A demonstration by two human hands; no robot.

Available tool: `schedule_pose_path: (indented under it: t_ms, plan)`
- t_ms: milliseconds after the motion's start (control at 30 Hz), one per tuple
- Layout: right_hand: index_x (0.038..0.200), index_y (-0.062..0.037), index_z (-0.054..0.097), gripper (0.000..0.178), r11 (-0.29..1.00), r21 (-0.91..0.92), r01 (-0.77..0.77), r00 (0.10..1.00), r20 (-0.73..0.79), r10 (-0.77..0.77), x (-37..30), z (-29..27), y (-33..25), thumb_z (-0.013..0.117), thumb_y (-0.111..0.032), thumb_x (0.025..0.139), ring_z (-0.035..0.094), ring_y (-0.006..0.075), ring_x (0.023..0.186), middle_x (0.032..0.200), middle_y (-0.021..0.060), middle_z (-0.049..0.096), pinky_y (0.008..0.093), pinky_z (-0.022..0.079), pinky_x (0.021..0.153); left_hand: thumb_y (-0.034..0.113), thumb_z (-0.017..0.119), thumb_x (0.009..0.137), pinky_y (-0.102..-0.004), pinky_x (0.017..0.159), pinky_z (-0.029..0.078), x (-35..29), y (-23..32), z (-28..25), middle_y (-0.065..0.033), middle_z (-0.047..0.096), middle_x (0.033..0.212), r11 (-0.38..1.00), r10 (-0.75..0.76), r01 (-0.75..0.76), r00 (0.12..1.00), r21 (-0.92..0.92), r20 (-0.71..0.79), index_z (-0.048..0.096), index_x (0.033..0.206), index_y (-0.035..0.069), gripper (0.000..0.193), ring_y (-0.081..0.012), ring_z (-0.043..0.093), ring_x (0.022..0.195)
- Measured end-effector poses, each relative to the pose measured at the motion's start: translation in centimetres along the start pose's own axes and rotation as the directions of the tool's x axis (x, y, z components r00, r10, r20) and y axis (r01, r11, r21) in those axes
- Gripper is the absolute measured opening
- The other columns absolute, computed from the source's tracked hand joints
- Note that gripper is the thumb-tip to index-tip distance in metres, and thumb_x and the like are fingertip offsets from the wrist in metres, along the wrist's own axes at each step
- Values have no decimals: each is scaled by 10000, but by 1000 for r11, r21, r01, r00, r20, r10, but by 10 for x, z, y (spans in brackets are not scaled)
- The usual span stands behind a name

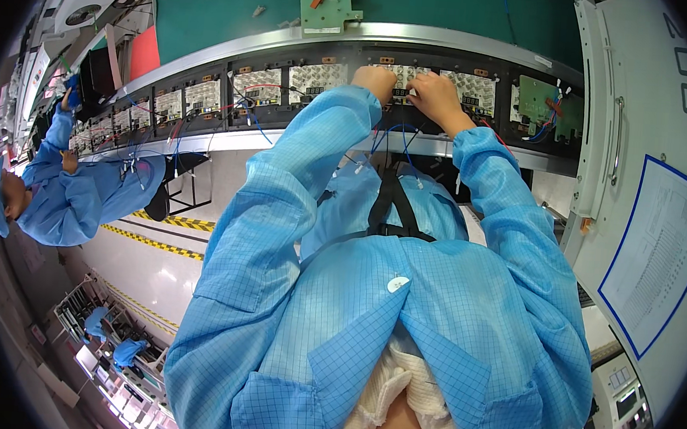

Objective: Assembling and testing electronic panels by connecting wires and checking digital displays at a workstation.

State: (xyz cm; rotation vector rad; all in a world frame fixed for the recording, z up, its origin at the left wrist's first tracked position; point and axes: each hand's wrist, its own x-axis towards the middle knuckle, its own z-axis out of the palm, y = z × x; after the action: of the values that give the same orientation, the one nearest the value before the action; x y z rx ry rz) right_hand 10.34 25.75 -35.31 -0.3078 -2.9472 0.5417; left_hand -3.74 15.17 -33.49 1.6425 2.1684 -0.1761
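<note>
Both my hands are over a circuit board (pixel 403 74) that sits in a black carrier frame on the line. My left hand (pixel 375 81) is curled in at the board's left part, and its fingertips are hidden behind the hand. My right hand (pixel 437 95) reaches in from the right with bent fingers pressed together, close to a small black digit display (pixel 401 92). Whatever either hand may hold is too small or too covered to make out. Blue and red wires (pixel 401 131) hang from the carrier below my hands.
More populated boards (pixel 318 79) stretch leftward along the metal rail (pixel 420 35). A green board (pixel 536 99) with wires lies at the right; another board (pixel 326 2) rests on the green mat (pixel 453 11). A white cabinet (pixel 645 116) stands right. A co-worker (pixel 82 188) works at the left.
</note>
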Motion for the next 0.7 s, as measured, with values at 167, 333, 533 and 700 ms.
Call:
schedule_pose_path:
  t_ms: [167,333,533,700]
  plan:
    - [769,-151,610,147,1000,10,-12,1000,1,12,0,-3,-1,693,-212,665,566,195,813,781,-7,589,360,432,683,241,631,737,-394,677,502,0,0,-2,-117,657,822,1000,16,-16,1000,7,11,664,809,109,154,-283,638,811]
    - [766,-150,613,137,1000,21,-18,1000,-3,18,0,-1,0,692,-210,671,565,196,816,781,-7,589,357,431,686,196,599,739,-390,670,505,-2,1,-5,-121,656,806,1000,28,-28,1000,-4,-13,666,803,104,130,-280,644,785]
    - [773,-148,621,132,1000,11,-6,1000,10,6,1,1,0,689,-207,677,562,195,822,787,-7,594,351,424,693,145,564,748,-383,671,512,-2,-3,-3,-126,657,798,998,57,-57,998,0,-19,669,799,96,127,-277,650,770]
    - [805,-125,638,149,1000,0,21,1000,-24,-21,0,-2,0,686,-191,681,578,214,788,762,13,594,360,449,664,151,566,750,-383,671,513,-2,-2,-3,-129,656,795,998,61,-61,998,4,-9,670,799,93,129,-275,650,772]
